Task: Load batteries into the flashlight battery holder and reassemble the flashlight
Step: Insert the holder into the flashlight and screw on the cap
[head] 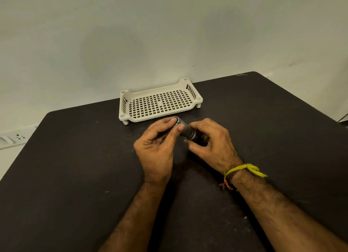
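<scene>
Two grips on one flashlight (185, 128), held just above the worktop (75, 167) and just near of the white slotted tray (160, 102). Left hand (158, 144) curled round the far-left end, thumb and fingers pinching the wider silver-rimmed head. Right hand (211, 144) wrapped about the near-right end, thumb underneath and fingers over the dark barrel, hiding the tail. Long axis slanted, running from far-left at the head down to near-right at the tail, so each hand sits at its own end with a short bare stretch of barrel showing between them. Neither hand clearly nearer than the other; both already in contact, well matched for a twist in opposite senses about that slanted axis. Probably a screwing-together or tightening step, judging by the pinch on the head and the steadying wrap on the barrel, though whether the joint is fully closed cannot be told from here. No loose batteries or holder visible on the worktop or in the tray, so likely already inside. A yellow thread band (244, 169) round the right wrist, clear of the work.
</scene>
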